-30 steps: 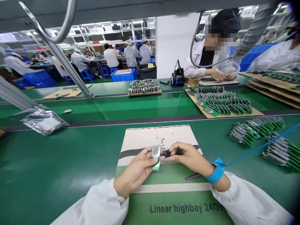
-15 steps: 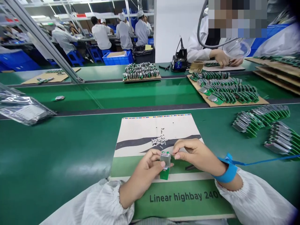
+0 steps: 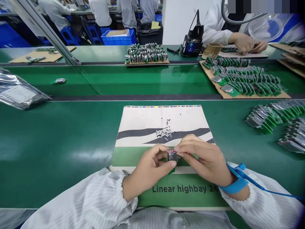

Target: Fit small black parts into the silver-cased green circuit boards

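My left hand grips a small green circuit board with a silver metal case between thumb and fingers, above the printed cardboard sheet. The green end of the board shows below my thumb. My right hand is closed in a pinch at the top edge of the metal case. Whatever is between its fingertips is too small or hidden to make out. Just beyond both hands, a loose pile of tiny black and silver parts lies on the sheet. A blue strap circles my right wrist.
Stacked circuit boards stand on the green bench to the right. Behind them lies a cardboard tray of boards; another board-filled tray is at the back. A silver bag rests left. A co-worker's hands work across the bench.
My right hand has moved in from beside the board to pinch at its top edge. The board has tipped, so less of its green end shows. The camera view has tilted down.
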`<action>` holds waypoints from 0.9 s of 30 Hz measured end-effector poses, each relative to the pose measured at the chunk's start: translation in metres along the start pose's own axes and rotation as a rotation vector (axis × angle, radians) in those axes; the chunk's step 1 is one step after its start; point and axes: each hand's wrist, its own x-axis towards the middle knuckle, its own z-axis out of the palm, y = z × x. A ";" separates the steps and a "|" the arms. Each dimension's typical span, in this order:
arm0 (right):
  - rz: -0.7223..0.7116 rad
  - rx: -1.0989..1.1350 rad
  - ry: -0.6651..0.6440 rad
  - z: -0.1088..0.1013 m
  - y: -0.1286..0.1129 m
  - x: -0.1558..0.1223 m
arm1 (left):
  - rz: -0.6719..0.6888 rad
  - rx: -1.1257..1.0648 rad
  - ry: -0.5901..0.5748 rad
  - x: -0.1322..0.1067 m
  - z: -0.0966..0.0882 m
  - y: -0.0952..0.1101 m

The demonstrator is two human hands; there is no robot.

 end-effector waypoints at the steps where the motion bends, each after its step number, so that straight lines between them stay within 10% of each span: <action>1: -0.015 -0.015 0.010 -0.001 -0.001 0.000 | 0.010 -0.002 -0.001 0.000 0.000 0.000; 27: -0.185 -0.155 0.128 0.001 -0.006 0.000 | 0.064 0.013 -0.045 -0.003 0.002 0.000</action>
